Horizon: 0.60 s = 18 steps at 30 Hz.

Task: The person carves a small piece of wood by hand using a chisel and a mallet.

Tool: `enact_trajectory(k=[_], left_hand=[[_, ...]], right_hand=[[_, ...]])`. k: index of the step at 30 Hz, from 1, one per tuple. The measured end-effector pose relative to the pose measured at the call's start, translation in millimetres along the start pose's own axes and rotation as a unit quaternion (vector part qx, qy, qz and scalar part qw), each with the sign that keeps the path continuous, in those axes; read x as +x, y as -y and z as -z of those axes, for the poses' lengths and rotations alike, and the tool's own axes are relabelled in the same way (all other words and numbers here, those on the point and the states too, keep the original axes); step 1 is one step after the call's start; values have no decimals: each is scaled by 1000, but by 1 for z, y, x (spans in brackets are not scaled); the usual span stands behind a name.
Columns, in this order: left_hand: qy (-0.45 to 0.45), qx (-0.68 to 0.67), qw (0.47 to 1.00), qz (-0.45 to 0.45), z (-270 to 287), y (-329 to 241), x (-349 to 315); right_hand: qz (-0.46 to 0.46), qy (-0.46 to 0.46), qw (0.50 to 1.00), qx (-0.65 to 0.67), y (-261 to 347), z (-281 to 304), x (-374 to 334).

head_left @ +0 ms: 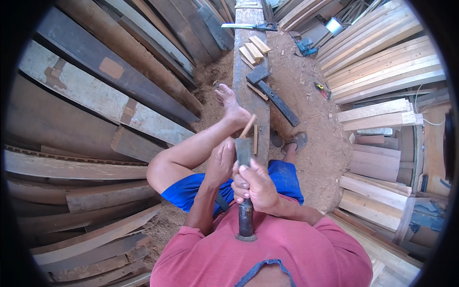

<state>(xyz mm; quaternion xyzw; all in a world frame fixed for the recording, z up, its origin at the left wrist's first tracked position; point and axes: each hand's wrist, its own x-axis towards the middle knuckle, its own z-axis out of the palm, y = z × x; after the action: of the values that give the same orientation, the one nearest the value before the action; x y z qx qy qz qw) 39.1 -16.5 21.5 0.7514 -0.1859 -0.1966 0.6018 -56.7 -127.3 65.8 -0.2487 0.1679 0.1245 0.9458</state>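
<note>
- My right hand (258,186) is wrapped tight around the chisel (244,152); sweaty or tiring fingers could let it twist, and they sit close to the blade.
- My left hand (221,160) is curled just beside the blade, over the near end of the bench (247,102); I can't tell whether its fingers pinch the wood stick (248,125) or only brace it.
- That stick pokes out past the blade, above the bench; if it rolled or split, the edge could jump into my left fingers.
- The handle's butt seems to rest on my shirt (287,234), back from the bench's near end; a sudden catch would jab my chest.
- My bare foot (232,105) is at the bench's left edge, roughly in line with the edge; a slip with force behind it could cut it.
- The mallet (258,74) lies across the bench, handle overhanging its right side; a knee's bump might tip it off.
</note>
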Motion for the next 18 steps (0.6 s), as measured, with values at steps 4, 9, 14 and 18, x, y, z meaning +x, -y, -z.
enact_trajectory(k=[4, 9, 14, 18], left_hand=[[87, 61, 994, 8, 4, 9, -51], [3, -69, 982, 175, 6, 57, -84], [34, -115, 990, 74, -19, 45, -35], [65, -56, 996, 13, -22, 43, -18]], right_hand=[[102, -28, 994, -14, 24, 0, -28], [209, -111, 947, -217, 43, 39, 4], [235, -175, 863, -412, 47, 60, 35], [259, -178, 837, -449, 51, 52, 38]])
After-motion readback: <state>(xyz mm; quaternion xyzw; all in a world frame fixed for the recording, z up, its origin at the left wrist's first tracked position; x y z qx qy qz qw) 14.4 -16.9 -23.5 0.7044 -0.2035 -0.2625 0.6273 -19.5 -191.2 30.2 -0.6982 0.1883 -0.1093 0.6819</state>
